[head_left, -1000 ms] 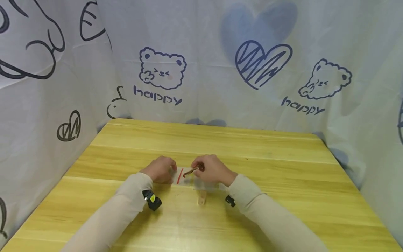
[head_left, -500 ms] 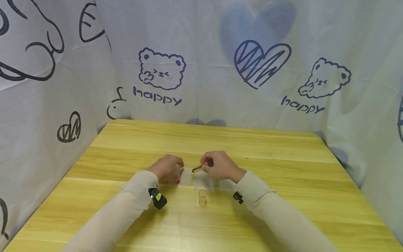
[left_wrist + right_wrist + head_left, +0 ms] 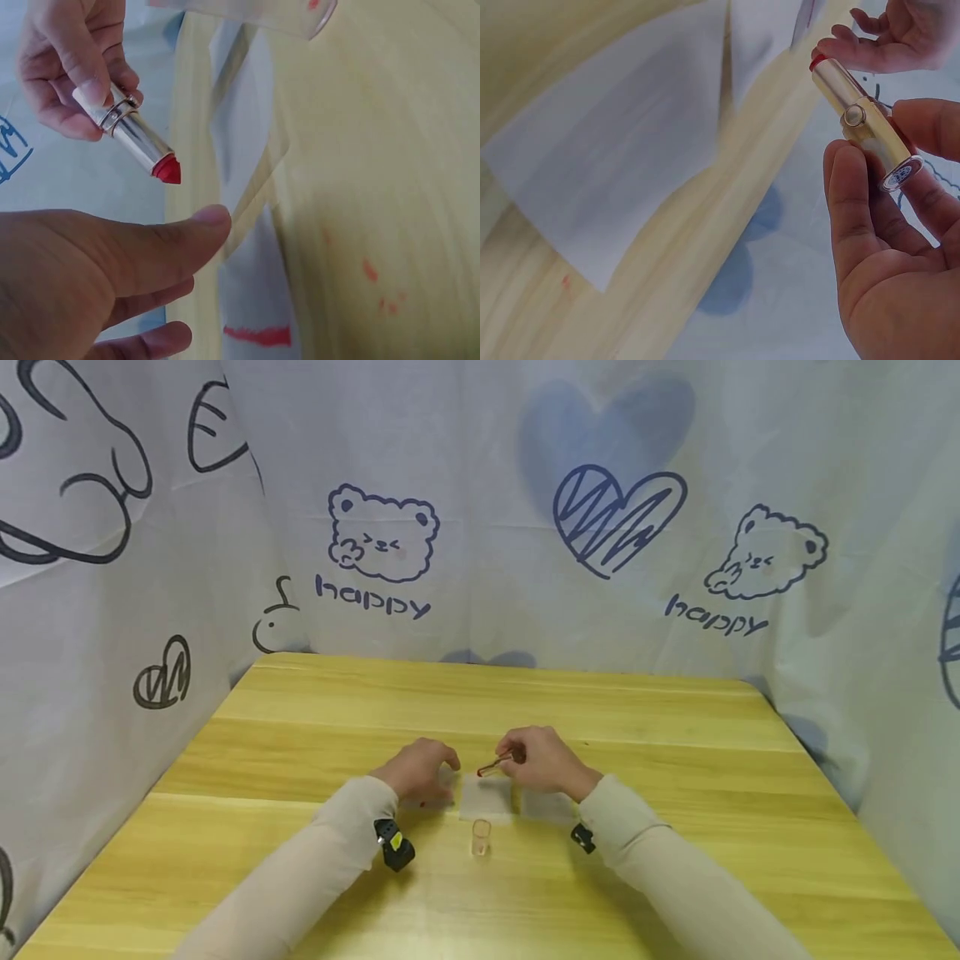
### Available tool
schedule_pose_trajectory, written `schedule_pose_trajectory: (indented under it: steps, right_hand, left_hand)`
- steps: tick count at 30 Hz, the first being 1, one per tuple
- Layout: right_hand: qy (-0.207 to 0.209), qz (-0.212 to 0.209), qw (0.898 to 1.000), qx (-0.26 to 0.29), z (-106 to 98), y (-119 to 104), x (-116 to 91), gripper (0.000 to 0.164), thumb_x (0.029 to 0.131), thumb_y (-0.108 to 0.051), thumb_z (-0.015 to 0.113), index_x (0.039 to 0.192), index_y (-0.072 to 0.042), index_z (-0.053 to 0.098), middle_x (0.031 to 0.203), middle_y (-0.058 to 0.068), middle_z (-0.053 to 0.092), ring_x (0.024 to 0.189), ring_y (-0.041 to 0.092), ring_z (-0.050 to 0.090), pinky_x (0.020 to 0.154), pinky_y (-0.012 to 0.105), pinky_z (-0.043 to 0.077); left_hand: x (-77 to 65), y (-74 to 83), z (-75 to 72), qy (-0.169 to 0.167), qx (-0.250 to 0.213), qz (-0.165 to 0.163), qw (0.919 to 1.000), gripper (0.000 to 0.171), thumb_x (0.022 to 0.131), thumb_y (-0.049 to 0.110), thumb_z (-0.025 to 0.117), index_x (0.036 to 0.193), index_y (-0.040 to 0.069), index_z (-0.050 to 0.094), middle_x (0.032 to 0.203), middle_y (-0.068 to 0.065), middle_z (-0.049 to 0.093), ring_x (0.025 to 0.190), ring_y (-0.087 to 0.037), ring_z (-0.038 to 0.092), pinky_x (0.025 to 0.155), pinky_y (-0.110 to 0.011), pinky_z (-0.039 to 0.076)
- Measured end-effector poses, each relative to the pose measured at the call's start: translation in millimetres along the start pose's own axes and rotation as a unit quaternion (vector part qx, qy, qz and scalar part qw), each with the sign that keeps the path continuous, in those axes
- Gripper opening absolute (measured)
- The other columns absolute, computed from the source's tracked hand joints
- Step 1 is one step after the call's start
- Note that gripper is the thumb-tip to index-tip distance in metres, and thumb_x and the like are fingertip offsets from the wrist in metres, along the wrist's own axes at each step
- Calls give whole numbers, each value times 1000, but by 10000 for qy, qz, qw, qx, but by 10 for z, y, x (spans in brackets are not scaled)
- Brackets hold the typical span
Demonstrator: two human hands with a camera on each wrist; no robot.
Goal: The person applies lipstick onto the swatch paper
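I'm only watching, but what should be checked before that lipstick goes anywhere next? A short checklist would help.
1. Lipstick held: ok, pinched in the right hand.
2. Red tip exposed: ok, it sticks out bare.
3. Clear cap out of the way: ok, on the table, nearer the person than the middle sheet.
4. Middle sheet unmarked: ok, no red shows on it.
5. Left hand steadying the marked sheet: cannot tell; contact is unclear.
6. Table free of smudges: not ok, red flecks show.
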State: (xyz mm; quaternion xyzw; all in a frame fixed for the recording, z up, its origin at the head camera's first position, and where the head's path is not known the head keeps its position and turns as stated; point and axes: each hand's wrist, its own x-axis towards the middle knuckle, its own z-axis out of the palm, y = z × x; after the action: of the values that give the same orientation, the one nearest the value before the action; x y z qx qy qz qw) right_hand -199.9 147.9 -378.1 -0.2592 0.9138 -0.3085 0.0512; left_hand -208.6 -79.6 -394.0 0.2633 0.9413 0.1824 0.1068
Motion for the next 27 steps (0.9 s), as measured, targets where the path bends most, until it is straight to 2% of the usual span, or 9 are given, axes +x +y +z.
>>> schedule_pose_trajectory:
  steps: [4,12,17,23,27]
  right_hand:
    - [99,153,9998,31,-3,33,-12,15,92,-11,66,105,-3,69,77,-3,59,66,12,49,61,29,42]
    - [166,115,9998,-9,25,156,-7,14,90,-10,67,102,-2,69,75,-3,59,64,12,49,60,28,43]
    - [243,181,9995,-32,29,200,3,12,89,-9,68,99,-4,70,75,-3,59,64,12,49,60,28,43]
    - [203,197,9996,-7,66,219,21,12,88,-8,68,99,-4,70,75,-3,59,65,12,50,59,26,43]
    - [340,140,9993,-38,65,222,28,12,88,-7,68,99,-3,70,76,-2,60,67,13,50,61,29,44]
  left_hand:
    - [57,27,56,121,50,224,9997,37,75,14,84,109,5,71,112,-11,67,111,-31,59,95,-42,46]
    - [159,85,152,-194,269,347,9988,34,73,18,86,103,7,74,103,-5,70,94,-20,61,83,-36,49]
    - [212,127,172,-170,398,488,9979,34,73,22,87,101,7,75,101,-4,70,88,-19,62,80,-35,50]
    - [205,152,203,-163,462,349,9982,31,75,22,86,101,9,76,104,-4,70,95,-22,61,83,-36,50]
    - [227,165,192,-126,519,425,9977,31,77,21,84,103,8,75,107,-5,70,97,-22,63,83,-36,51]
